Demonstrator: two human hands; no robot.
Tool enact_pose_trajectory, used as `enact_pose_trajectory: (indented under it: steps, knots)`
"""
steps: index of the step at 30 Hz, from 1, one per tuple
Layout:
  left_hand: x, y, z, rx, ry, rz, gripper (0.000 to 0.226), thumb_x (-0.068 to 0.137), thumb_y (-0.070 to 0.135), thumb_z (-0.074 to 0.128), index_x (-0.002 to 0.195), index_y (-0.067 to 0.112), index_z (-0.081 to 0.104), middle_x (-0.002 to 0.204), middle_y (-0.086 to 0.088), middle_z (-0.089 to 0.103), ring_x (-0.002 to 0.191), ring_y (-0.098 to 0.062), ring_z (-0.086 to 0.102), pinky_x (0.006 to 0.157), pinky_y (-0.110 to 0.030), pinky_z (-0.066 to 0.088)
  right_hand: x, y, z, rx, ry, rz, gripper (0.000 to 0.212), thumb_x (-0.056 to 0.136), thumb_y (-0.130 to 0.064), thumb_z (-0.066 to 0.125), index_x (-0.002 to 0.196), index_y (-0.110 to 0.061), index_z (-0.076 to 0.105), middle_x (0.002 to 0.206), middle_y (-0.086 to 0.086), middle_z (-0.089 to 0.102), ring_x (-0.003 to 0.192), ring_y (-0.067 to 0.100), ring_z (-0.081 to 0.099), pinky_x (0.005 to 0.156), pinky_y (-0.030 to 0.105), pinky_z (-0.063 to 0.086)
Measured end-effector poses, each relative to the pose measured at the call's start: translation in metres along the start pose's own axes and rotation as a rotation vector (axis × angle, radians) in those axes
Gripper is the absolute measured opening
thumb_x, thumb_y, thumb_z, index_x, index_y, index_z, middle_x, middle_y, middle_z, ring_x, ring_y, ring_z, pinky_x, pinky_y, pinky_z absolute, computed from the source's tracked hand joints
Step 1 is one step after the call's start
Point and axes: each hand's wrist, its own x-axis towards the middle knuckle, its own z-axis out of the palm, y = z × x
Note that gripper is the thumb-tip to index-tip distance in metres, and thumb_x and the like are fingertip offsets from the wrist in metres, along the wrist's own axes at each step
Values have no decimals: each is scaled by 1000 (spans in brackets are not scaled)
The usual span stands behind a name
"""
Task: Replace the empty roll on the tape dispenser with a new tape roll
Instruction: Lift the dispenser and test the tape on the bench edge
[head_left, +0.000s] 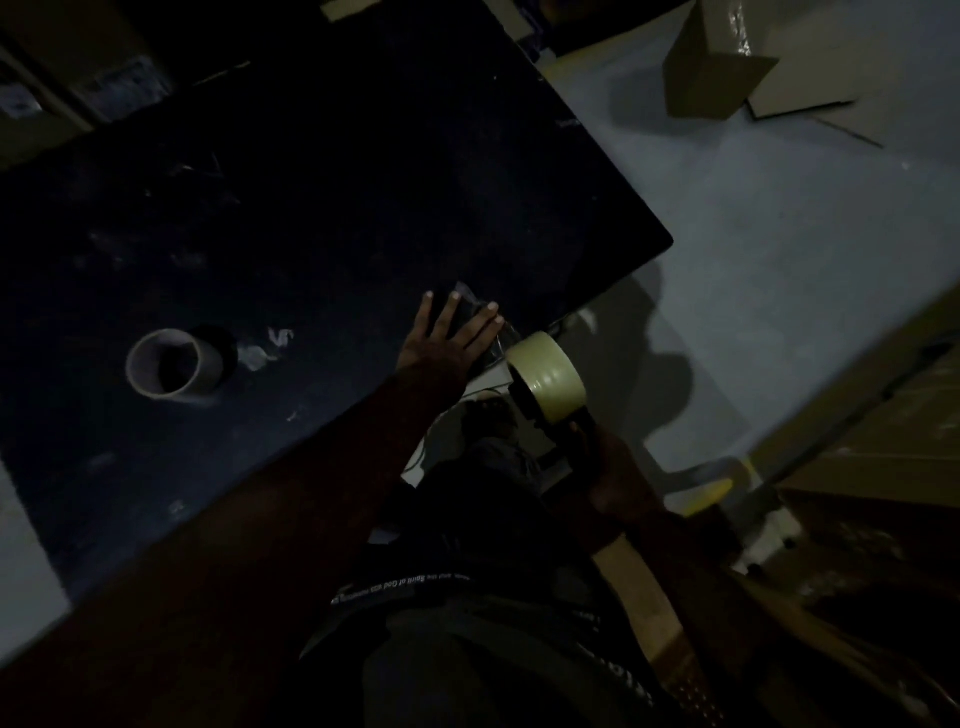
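Pretty dark shot, so bear with me. The left hand (447, 338) is flat on the near right part of the black bench (322, 197), fingers straight and spread, pressing down on what looks like a strip of clear tape (475, 304) that runs off toward the bench edge; the strip is shiny and hard to trace, so I can't say exactly where it ends. The right hand (613, 467) is below the bench edge, off the bench, fingers wrapped round the handle of the tape dispenser (530, 400). The dispenser is dark and mostly lost in shadow, but the new tape roll (545, 374) is plainly sitting on it, pale yellowish, tilted, just beside the bench edge and close to the left hand's fingertips. The empty roll (169, 364), a bare cardboard core, lies on its side on the left part of the bench, well apart from both hands, open end facing the camera. Next to it there's a small crumpled scrap of clear tape (267, 345) stuck on the surface. Out on the grey floor (779, 234) past the bench sits an open cardboard box (711, 67) with flat cardboard (800, 106) just beside it.
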Motion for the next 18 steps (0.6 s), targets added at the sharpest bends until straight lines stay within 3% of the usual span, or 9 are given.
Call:
enact_pose_trajectory:
  steps: [3,6,7,9,11,13,14,17,18]
  knots:
    - [0,0,2,16,4,11,83,105,34,38,161,26,-23,169,4,-29,158,-42,-13,123,-69,-4,-7,-4,-4,2,-42,-44,71,99,-66,45,139,-9,59,132,20,67,124,37,64,107,58,51]
    - [1,0,2,19,0,7,83,105,33,37,160,27,-25,169,4,-30,158,-41,-14,123,-69,-3,-4,-10,-12,-15,-84,-27,47,96,-72,44,139,-54,51,137,-13,63,125,12,62,111,39,52]
    - [1,0,3,16,-5,9,82,106,35,37,160,27,-24,169,5,-30,158,-41,-14,123,-68,-3,-1,-7,-16,-42,-96,-30,47,95,-72,46,139,-55,52,135,-16,63,123,9,63,108,37,53]
    - [2,0,4,7,1,19,79,107,36,34,161,28,-23,169,6,-29,158,-41,-15,124,-68,-4,6,12,-15,-43,-79,-6,69,97,-71,44,151,-30,50,144,3,63,131,25,62,109,48,52]
    - [2,-1,5,3,6,21,79,106,34,34,160,28,-23,169,6,-29,158,-41,-15,124,-67,-4,8,14,-15,-37,-115,36,60,101,-60,47,156,-36,40,148,20,58,136,40,57,110,55,49]
    - [2,-1,7,4,16,11,81,106,32,36,160,28,-24,169,6,-30,158,-41,-15,124,-67,-4,6,22,-13,-66,-160,213,48,101,-30,62,143,-49,48,147,19,59,135,39,58,112,50,48]
    - [2,0,8,3,20,7,82,105,29,37,160,28,-25,168,6,-31,158,-41,-15,123,-67,-3,-1,14,-13,-109,-181,307,45,99,-22,62,139,-42,55,143,15,62,131,36,60,111,48,49]
    - [2,1,10,-6,19,-5,86,103,22,38,159,27,-26,168,5,-33,158,-42,-16,123,-68,-2,-19,17,0,-170,-113,267,17,101,-39,55,110,-28,64,116,1,68,106,21,65,98,41,52]
    - [2,1,9,-5,3,2,86,103,22,38,159,27,-27,168,4,-33,157,-42,-16,123,-69,-2,-24,26,5,-139,-50,219,23,105,-36,51,102,-19,67,108,6,69,100,22,65,92,35,48]
